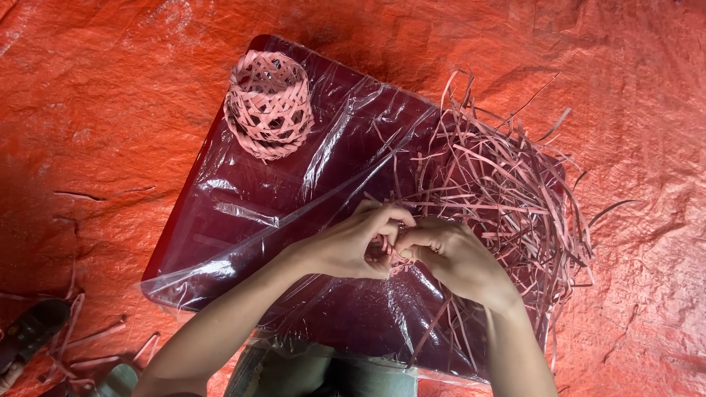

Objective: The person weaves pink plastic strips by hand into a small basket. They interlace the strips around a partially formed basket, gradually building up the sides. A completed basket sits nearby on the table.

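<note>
Tarp [110,110]: orange-red, creased, covers the whole floor in view. A few stray strips lie on it at lower left, near a dark sandal [33,331].

Board [243,220]: dark maroon, flat, wrapped in loose clear plastic, set on the tarp in front of us. It serves as the surface.

Strips [507,191]: a loose, tangled heap of thin pinkish strips on the right part of the board, spilling over its right edge onto the tarp.

Basket [268,106]: small, round, open lattice weave, same pinkish material, upright at the far left corner of the board, well apart from the hands.

Left hand [349,246] and right hand [456,257]: together at the middle of the board, fingertips touching. Both grips are closed, pinched on a small start of woven strips [388,246] between them; most of it is hidden by the fingers. We cannot tell how many strips are crossed there.

Risks, as we judge them:
- The piece is small and held only by fingertips; easing either pinch could let the crossings spring apart.
- Loose ends run back into the heap; a pull could drag neighbours along or snag.
- A sharp bend could crease or split a thin strip.
- The plastic looks slick; the work may slide if set down.
</note>
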